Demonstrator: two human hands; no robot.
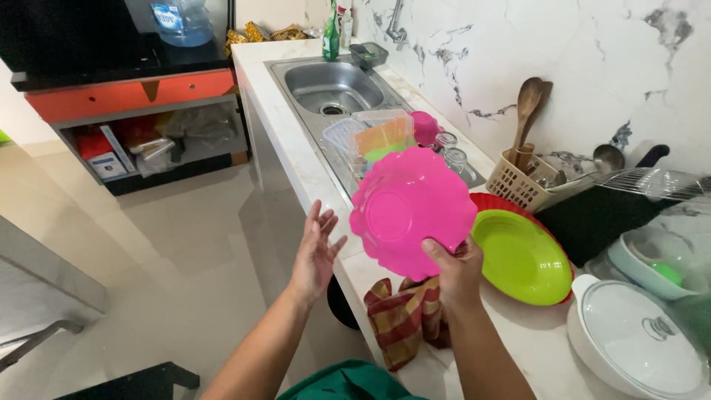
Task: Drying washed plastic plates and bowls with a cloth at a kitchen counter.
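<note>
Right hand (457, 268) is pinching the bottom rim of a pink scalloped plate (411, 211), thumb on the near face, and also seems to have a checked cloth (404, 315) bunched under the palm, with the rest hanging over the table (518, 341) edge. The plate is held up on edge above the table, its underside facing the camera. Left hand (317, 252) is empty, fingers spread, hovering just left of the plate and not touching it.

My read: this is the wipe-dry step, mid-plate. The free hand looks set to steady the far rim; that calls for a firm two-point hold, since the plate hangs from one pinch right now.

Beside it are a green plate (522, 255) stacked on a red plate (495, 201), a white lidded pot (637, 341), and a utensil basket (522, 181). The sink (333, 89) is further back.
</note>
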